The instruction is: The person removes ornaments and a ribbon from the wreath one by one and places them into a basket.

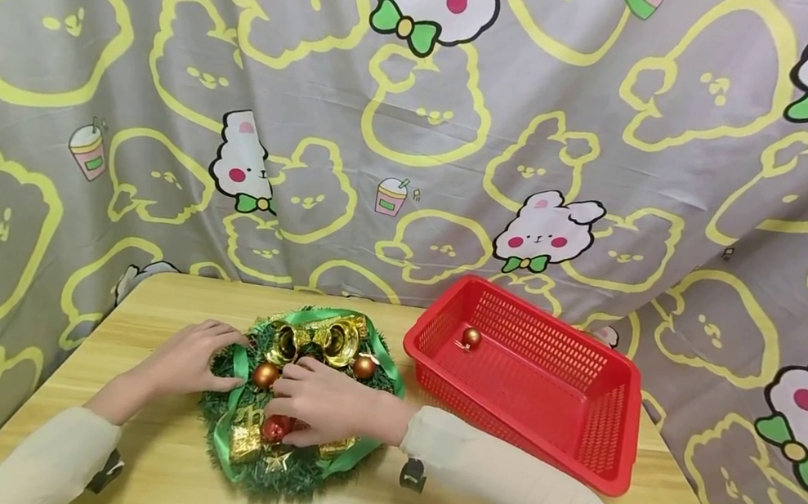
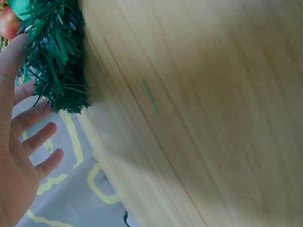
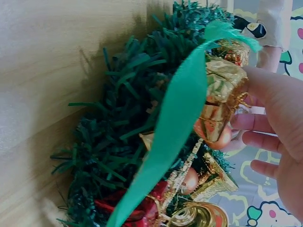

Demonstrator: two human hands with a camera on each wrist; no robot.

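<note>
A green tinsel wreath [image 1: 275, 489] with green ribbon [image 3: 182, 101], gold bells [image 1: 340, 342], wrapped gold gift boxes [image 1: 246, 439] and copper balls [image 1: 266, 375] lies on the table's left half. My left hand [image 1: 197, 355] touches the wreath's left edge; in the left wrist view its fingers are extended and spread beside the tinsel [image 2: 57, 56]. Over the wreath's middle, my right hand [image 1: 325, 404] pinches a shiny red ball [image 1: 275, 428] between thumb and fingers. The right wrist view shows that hand behind a gold gift box [image 3: 218, 99], which partly hides the grip.
A red plastic basket [image 1: 516, 453] stands to the right of the wreath, with one small gold ball [image 1: 471, 338] inside. The wooden table [image 1: 153, 456] ends at a patterned grey curtain [image 1: 416, 204]. A green tinsel strand [image 2: 149, 96] lies on the wood.
</note>
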